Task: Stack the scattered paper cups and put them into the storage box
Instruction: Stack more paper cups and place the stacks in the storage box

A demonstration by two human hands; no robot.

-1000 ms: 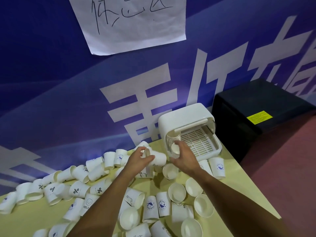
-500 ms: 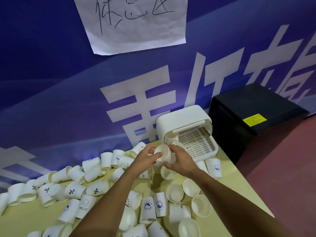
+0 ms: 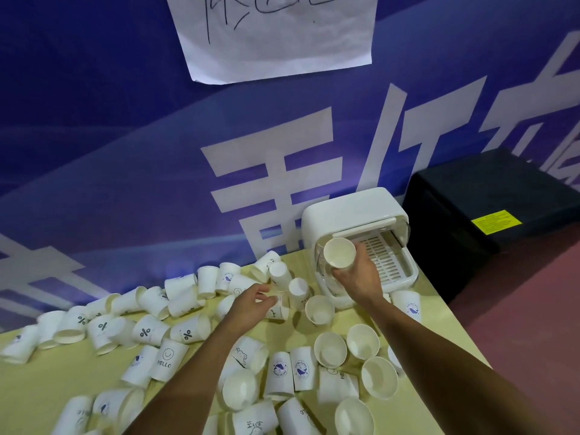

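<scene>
At the far right corner of the table [image 3: 47, 387], your hands have parted since half a second ago. Back then both met on one cup in front of the storage box [image 3: 345, 215]. Now your right hand [image 3: 357, 276] alone grips the held cup [image 3: 340, 253], fingers wrapped round its wall. It has gone up to the left side of the box's open front, with its mouth turned toward you. Your left hand [image 3: 251, 304] has dropped back to the table, fingers curled toward a lying cup [image 3: 279, 309]. They reach its wall, but you cannot tell whether they have closed on it. The box itself has not shifted; its slatted tray [image 3: 381, 255] shows bare to the right of your hand.

Two upturned cups [image 3: 279, 271] stand between your left hand and the box. An upright open cup [image 3: 319, 310] sits just below your right wrist, close against the box's front edge. More open cups [image 3: 362, 342] cluster under your right forearm. The scattered cups [image 3: 144, 331] lie on their sides across the left of the table, some nested, several marked with a percent sign. A black cabinet [image 3: 486, 199] with a yellow label [image 3: 496, 221] stands beside the table to the right. Behind everything hangs a blue banner [image 3: 125, 152], with a paper sheet [image 3: 276, 36] pinned to it.
</scene>
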